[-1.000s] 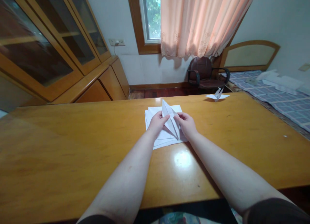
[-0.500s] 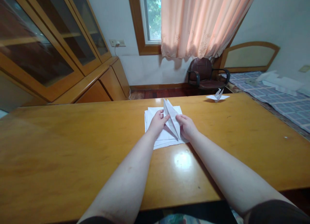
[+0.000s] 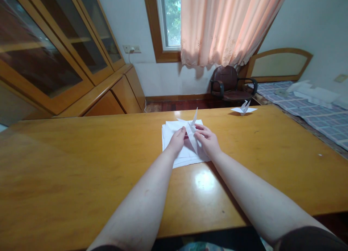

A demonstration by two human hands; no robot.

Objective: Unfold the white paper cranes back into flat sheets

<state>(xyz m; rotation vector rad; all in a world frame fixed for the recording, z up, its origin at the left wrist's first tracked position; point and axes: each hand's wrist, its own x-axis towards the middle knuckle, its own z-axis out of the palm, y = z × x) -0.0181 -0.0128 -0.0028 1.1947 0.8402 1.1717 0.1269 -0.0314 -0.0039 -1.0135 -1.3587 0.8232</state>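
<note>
A piece of folded white paper [image 3: 191, 136] is held between my two hands, over a stack of white sheets [image 3: 187, 159] on the desk. One narrow point of it sticks up at the far end, and another juts to the left. My left hand [image 3: 178, 139] pinches its left side, thumb uppermost. On the other side, my right hand [image 3: 208, 138] grips the fold with thumb and fingers. The fingertips beneath the paper are partly hidden.
A finished white paper crane [image 3: 244, 109] stands near the desk's far right edge. The glossy wooden desk [image 3: 95, 164] spans the view. Beyond it are a brown armchair [image 3: 227, 82], a bed [image 3: 307, 106] and a glass-doored cabinet [image 3: 89, 84].
The two upright points of the folded paper have parted: one now stands up to the right, the other angles left. My right fingers have shifted farther round the fold.
</note>
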